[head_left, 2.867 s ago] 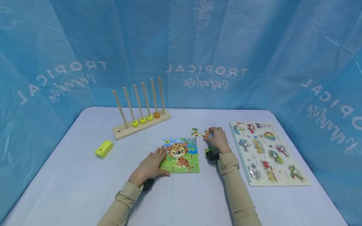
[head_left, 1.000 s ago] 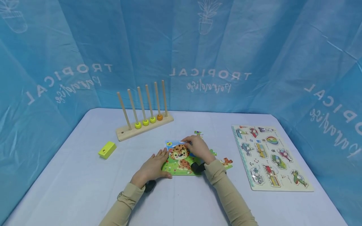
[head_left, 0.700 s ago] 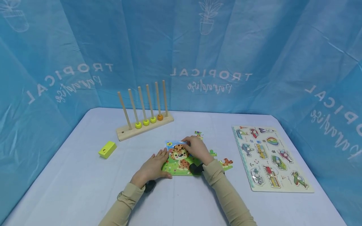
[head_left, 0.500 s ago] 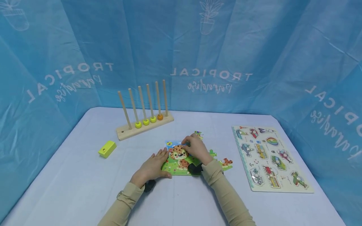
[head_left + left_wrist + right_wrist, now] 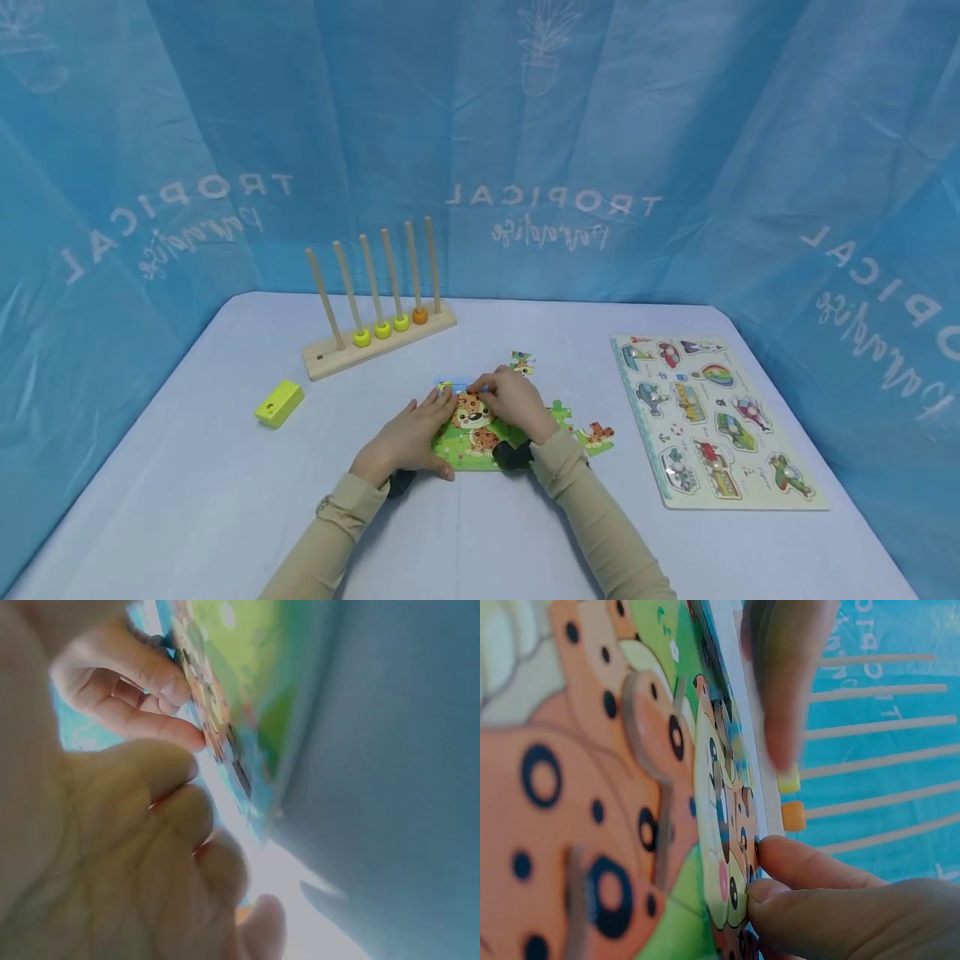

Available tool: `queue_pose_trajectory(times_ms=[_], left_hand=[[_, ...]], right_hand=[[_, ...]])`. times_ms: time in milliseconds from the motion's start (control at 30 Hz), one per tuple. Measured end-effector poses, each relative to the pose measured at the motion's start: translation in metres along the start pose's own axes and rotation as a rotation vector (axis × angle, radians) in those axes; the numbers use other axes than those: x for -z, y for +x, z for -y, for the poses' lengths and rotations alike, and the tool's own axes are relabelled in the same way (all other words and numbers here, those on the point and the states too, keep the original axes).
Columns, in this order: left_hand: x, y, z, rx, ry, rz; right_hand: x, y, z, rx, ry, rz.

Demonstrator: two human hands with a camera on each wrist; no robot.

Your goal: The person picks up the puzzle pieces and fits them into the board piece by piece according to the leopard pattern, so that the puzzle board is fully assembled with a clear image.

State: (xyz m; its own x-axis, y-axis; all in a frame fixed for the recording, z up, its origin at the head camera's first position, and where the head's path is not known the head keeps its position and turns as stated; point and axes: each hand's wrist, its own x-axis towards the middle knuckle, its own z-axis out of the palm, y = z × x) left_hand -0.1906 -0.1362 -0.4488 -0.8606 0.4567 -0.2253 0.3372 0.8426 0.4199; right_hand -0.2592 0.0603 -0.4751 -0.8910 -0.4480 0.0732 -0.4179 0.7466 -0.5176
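A leopard jigsaw puzzle [image 5: 465,458] lies on the table in the head view, its upper right part hidden by my right hand. My right hand [image 5: 517,404] reaches over it from the right. In the right wrist view, thumb and index finger pinch an orange spotted puzzle piece [image 5: 744,838] at the leopard's head. My left hand [image 5: 405,437] rests along the puzzle's left edge, palm down, fingers extended over the upper left corner. Beyond the left palm, the left wrist view catches the right fingertips [image 5: 180,691] at the puzzle's surface.
Loose puzzle pieces lie right of the puzzle: one behind [image 5: 522,362], a green one [image 5: 558,412] and a spotted one [image 5: 597,435]. A wooden peg stand [image 5: 375,342] with beads is at the back left, a yellow block [image 5: 280,404] at left, a vehicle board [image 5: 712,421] at right.
My right hand has come from the loose pieces at the right to the puzzle's top, bringing a spotted piece. Lately it has shifted slightly left, and my left fingers have slid over the upper left corner.
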Motion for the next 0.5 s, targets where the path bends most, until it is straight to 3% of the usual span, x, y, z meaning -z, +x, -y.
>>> queue_pose_trajectory(times_ms=[167, 367, 500], left_hand=[[0.003, 0.005, -0.001, 0.043, 0.002, 0.064], [0.008, 0.009, -0.003, 0.071, 0.026, 0.065], [0.004, 0.012, 0.001, 0.063, -0.019, 0.055]], right_hand=[[-0.003, -0.003, -0.002, 0.042, -0.002, -0.015], [-0.003, -0.003, -0.007, 0.042, -0.025, -0.034], [-0.002, -0.004, -0.011, 0.038, -0.03, -0.007]])
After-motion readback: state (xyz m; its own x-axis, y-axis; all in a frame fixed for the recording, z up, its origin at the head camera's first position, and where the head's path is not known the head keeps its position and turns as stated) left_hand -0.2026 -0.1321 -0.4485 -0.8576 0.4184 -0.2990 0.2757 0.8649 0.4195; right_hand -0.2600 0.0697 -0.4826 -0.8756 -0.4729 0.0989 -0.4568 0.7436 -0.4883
